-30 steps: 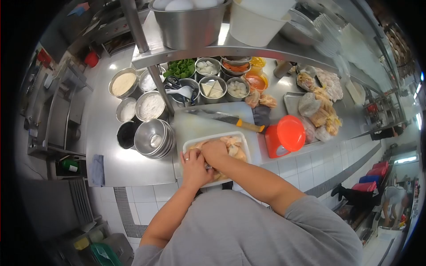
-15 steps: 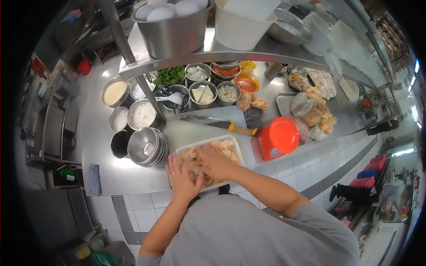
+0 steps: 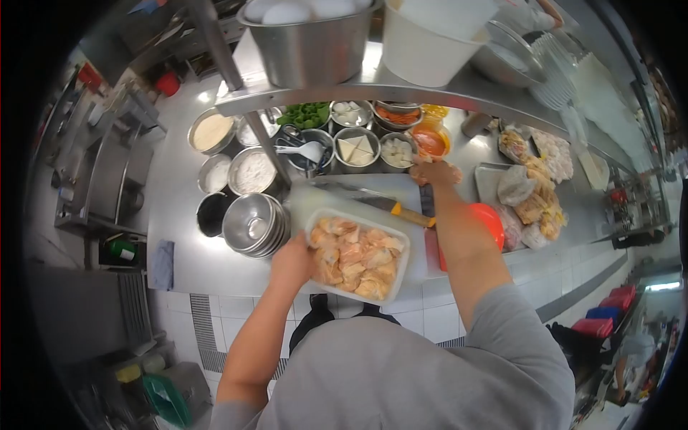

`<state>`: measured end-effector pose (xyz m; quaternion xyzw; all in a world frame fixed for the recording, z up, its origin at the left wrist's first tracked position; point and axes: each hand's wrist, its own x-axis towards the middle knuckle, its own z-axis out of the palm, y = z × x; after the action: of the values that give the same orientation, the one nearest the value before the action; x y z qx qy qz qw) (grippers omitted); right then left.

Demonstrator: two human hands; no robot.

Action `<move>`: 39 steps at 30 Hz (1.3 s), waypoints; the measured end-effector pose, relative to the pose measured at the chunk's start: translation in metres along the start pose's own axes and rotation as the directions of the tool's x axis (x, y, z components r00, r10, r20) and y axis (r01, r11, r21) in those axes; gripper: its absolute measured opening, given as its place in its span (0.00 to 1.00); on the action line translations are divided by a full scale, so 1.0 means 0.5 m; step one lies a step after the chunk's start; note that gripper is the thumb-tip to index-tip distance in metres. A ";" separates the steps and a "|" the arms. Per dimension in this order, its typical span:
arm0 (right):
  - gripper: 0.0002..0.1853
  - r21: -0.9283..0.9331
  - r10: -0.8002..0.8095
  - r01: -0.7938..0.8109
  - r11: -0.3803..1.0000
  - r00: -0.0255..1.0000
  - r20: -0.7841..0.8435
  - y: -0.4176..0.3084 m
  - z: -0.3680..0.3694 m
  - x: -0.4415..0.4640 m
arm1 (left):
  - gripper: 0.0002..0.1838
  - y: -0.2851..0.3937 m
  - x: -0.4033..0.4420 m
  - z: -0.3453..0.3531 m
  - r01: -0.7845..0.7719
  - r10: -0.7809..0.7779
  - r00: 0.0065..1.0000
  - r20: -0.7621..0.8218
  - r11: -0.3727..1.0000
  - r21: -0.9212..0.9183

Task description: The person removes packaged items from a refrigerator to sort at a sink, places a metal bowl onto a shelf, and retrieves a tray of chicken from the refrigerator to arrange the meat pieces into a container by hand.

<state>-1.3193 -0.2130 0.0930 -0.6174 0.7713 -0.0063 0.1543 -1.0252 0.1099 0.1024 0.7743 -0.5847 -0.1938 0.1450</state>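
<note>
My left hand [image 3: 292,259] grips the left rim of a white tray [image 3: 403,266] filled with cut raw chicken pieces [image 3: 356,256]. The tray sits tilted at an angle near the counter's front edge. Stretched out to the far side, my right hand [image 3: 433,172] is at raw meat pieces [image 3: 451,173] by a bowl of orange sauce [image 3: 430,142]; its fingers are too small and covered to read. Between the hands a yellow-handled knife [image 3: 401,211] lies on a cutting board [image 3: 315,197]. My right forearm crosses over a red scale [image 3: 489,221], hiding part of it.
Stacked steel bowls [image 3: 251,223] stand left of the tray. Behind them are tubs of flour [image 3: 252,169], tofu [image 3: 357,150] and greens [image 3: 304,115]. A metal tray [image 3: 489,180] with bagged meat is at right. A steel shelf [image 3: 301,97] overhangs the counter.
My right hand has left the chicken in the tray and reached away to the meat pieces beyond the board. My left hand has shifted from the chicken to the tray's left rim.
</note>
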 end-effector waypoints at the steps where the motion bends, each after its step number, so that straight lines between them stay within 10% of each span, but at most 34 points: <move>1: 0.41 -0.018 -0.048 0.050 0.999 0.994 0.095 0.020 0.002 0.036 | 0.21 0.005 0.022 -0.004 0.011 -0.011 1.000 -0.009 1.000 0.005; 9: 0.35 0.030 -0.092 0.096 0.995 0.989 -0.119 0.066 0.045 0.012 | 0.30 0.056 0.184 0.000 -0.201 0.198 0.980 0.039 0.945 0.259; 20: 0.39 -0.225 -0.059 0.127 0.966 0.956 0.288 0.031 -0.001 0.078 | 0.29 0.054 0.262 0.015 -0.391 0.390 0.920 0.043 0.902 0.182; 27: 0.37 -0.239 0.111 -0.066 0.969 0.977 0.181 -0.019 0.013 0.021 | 0.29 0.039 0.268 0.021 -0.463 0.467 0.884 0.016 0.869 0.173; 31: 0.30 0.034 0.016 -0.014 0.999 0.998 -0.064 0.035 0.051 0.062 | 0.29 0.091 0.236 -0.003 -0.441 0.441 0.897 0.018 0.893 0.085; 33: 0.28 0.109 0.034 -0.030 0.994 0.999 -0.038 0.046 0.054 0.089 | 0.28 0.153 0.149 0.008 -0.546 0.522 0.770 -0.368 0.837 0.046; 35: 0.28 0.148 0.057 -0.036 0.988 0.989 -0.138 0.072 0.090 0.123 | 0.25 0.188 0.076 0.038 -0.735 0.705 0.677 -0.211 0.633 -0.245; 39: 0.27 0.260 0.086 -0.070 0.963 0.995 -0.049 0.029 0.014 0.051 | 0.22 0.175 0.018 0.141 -0.748 0.741 0.663 -0.105 0.661 -0.057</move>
<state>-1.3363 -0.2324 0.0777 -0.5608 0.7919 -0.1190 0.2104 -1.1304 0.0777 0.0786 0.4663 -0.8345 -0.1168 0.2693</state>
